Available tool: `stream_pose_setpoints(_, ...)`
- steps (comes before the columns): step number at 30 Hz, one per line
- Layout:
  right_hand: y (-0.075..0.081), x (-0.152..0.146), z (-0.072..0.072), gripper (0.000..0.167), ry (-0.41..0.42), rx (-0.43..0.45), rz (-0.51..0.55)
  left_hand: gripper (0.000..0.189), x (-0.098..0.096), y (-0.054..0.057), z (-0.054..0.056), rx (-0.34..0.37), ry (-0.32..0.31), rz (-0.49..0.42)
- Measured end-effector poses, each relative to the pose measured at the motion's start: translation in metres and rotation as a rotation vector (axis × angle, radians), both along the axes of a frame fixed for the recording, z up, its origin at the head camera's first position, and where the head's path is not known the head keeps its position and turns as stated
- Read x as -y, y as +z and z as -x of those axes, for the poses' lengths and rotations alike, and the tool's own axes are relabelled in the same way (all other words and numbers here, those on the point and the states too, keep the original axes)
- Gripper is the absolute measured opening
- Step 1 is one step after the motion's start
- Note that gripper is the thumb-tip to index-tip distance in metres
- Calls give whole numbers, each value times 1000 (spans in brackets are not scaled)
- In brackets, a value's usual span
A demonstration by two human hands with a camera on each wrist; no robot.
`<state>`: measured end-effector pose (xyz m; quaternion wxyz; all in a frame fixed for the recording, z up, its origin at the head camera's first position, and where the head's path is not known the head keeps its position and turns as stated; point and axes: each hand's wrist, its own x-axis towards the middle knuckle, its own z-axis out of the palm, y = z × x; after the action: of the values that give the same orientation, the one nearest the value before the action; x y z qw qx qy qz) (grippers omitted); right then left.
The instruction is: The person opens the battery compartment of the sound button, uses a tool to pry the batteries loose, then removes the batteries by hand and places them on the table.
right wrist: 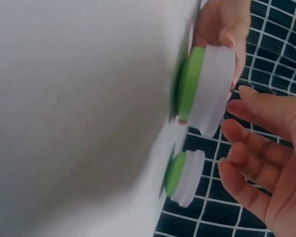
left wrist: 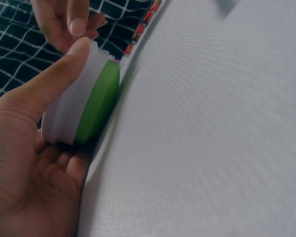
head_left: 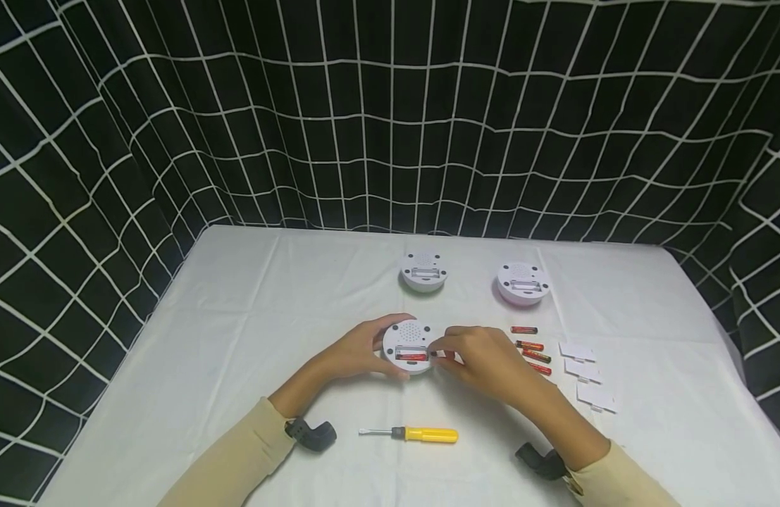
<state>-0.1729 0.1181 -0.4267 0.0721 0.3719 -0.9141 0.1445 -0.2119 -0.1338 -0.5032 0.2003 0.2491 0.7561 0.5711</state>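
A round white device with a green underside (head_left: 410, 331) lies with its battery compartment facing up. My left hand (head_left: 358, 350) grips it by the rim, thumb on the near side and fingers round the far side. One red battery (head_left: 411, 357) lies in the near part of the compartment. My right hand (head_left: 485, 358) has its fingertips right at the device's right edge, beside the compartment. In the right wrist view its fingers (right wrist: 259, 148) are loosely bent, and nothing shows between them. The green side (left wrist: 99, 106) faces the white cloth in the left wrist view.
Two similar devices (head_left: 424, 282) stand farther back, their compartments facing up. Several loose batteries (head_left: 524, 329) lie right of my right hand, beside three white covers (head_left: 596, 398). A yellow-handled screwdriver (head_left: 430, 435) lies in front. Netting over black cloth (head_left: 390, 127) surrounds the table.
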Motion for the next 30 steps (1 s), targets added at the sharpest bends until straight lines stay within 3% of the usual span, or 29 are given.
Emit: stream_pose_setpoints(30, -9, 17, 3, 10, 9, 19, 43, 98, 0, -2, 2, 0, -17, -16)
